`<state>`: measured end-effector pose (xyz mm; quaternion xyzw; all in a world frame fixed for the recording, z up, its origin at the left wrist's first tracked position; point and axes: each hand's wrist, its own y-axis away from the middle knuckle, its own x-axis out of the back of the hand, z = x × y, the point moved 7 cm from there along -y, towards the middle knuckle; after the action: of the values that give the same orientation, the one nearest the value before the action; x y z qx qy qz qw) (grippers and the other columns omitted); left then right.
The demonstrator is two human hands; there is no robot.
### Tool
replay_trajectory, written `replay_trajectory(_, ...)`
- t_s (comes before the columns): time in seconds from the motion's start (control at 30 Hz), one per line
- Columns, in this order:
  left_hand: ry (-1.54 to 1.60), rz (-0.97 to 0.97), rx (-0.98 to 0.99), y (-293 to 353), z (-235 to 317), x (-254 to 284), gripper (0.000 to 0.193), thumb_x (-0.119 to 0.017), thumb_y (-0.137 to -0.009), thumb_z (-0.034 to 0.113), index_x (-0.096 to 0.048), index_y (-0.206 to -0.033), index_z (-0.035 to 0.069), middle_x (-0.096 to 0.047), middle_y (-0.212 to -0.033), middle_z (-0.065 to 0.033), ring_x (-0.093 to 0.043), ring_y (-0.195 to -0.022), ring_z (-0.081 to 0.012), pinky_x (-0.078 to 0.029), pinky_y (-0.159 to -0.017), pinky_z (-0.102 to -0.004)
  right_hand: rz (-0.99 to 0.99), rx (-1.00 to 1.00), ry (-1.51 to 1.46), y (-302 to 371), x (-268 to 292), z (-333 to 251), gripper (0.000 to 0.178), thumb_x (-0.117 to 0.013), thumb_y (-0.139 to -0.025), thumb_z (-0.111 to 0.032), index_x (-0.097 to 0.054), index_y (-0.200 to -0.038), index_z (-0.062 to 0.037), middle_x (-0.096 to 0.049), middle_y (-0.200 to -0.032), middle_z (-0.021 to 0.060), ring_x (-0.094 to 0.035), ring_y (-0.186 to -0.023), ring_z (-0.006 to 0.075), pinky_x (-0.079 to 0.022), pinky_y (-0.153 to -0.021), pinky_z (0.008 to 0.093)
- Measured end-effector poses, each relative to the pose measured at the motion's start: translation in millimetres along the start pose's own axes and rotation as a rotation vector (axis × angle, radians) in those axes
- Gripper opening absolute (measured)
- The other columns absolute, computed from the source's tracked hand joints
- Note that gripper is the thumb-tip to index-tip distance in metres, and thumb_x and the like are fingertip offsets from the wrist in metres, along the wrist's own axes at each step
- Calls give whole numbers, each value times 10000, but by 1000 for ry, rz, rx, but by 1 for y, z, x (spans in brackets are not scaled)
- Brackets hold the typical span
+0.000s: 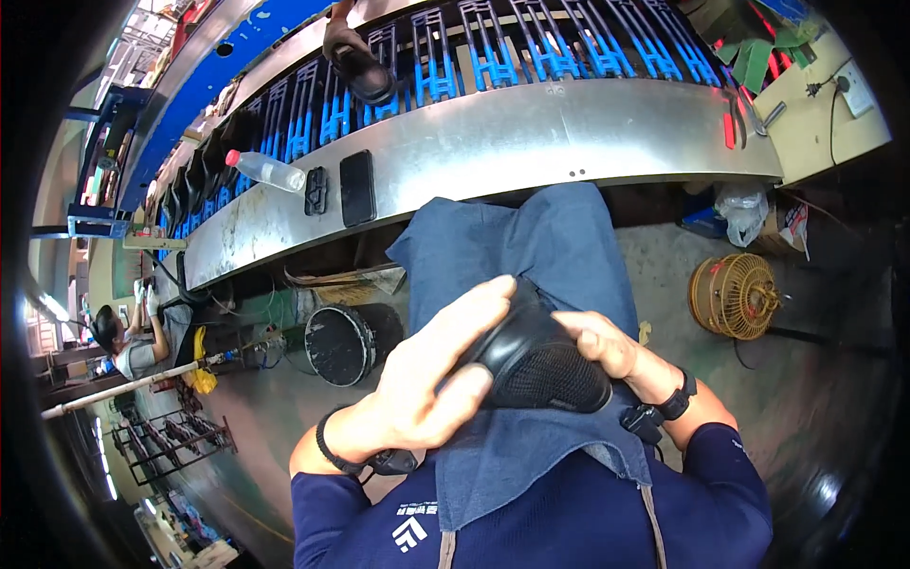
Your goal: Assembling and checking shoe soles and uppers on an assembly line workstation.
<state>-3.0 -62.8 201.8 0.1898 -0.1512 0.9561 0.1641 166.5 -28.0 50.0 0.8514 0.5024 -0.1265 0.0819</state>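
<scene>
Above my lap, on the blue apron (502, 465), I hold a black shoe (550, 365) with a smooth dark part on top and a textured, mesh-like part nearer to me. My left hand (436, 370) presses along its left side, with fingers stretched over the far end and the thumb on the near side. Curled fingers of my right hand (607, 346) grip its right edge. The shoe hides part of both palms. Each wrist wears a dark band with a small black device.
Ahead runs a metal ledge (493, 142) beside a conveyor of blue racks (493, 68). On the ledge lie a phone (357, 188), a small black object (317, 191) and a plastic bottle (270, 171). Another person's hand (339, 36) touches another black shoe (365, 78). A bucket (338, 346) and fan (730, 296) stand on the floor.
</scene>
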Motion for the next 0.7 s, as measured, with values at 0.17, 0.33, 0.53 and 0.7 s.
replay_trajectory(0.17, -181, 55, 24, -2, -5, -9, 737, -800, -780, 132, -461, -1406, -59, -473, -1440, -303, -526, -1303, -405, -441, -1067, -422, 74, -26, -174, 3, 4, 20, 744, -448, -974, -608, -592, -1253, 66, -663, -1134, 129, -597, -1039, 183, -455, -914, 310)
replay_trajectory(0.33, -180, 203, -35, 2, -26, -22, 801, -790, -799, 141, -381, -1457, -62, -505, -1417, -286, -558, -1271, -341, -436, -1067, -398, 78, -21, -261, 2, 5, 13, 781, -446, -984, -596, -538, -1315, 106, -635, -1245, 161, -592, -1115, 207, -435, -983, 311)
replay_trajectory(0.53, 128, 324, 96, -5, -38, -34, 807, -834, -771, 160, -419, -1421, -77, -573, -1323, -280, -591, -1231, -349, -469, -1039, -401, 85, -22, -378, 11, 14, 14, 811, -413, -988, -627, -493, -1375, 80, -611, -1296, 174, -588, -1176, 228, -453, -1015, 335)
replay_trajectory(0.7, -37, 145, 56, -38, -22, -23, 959, -890, -740, 233, -344, -1472, -63, -556, -1372, -237, -565, -1269, -294, -438, -1071, -379, 201, 40, -763, 3, 25, 6, 758, -346, -1014, -604, -391, -1478, -6, -517, -1422, 178, -558, -1263, 276, -474, -1069, 415)
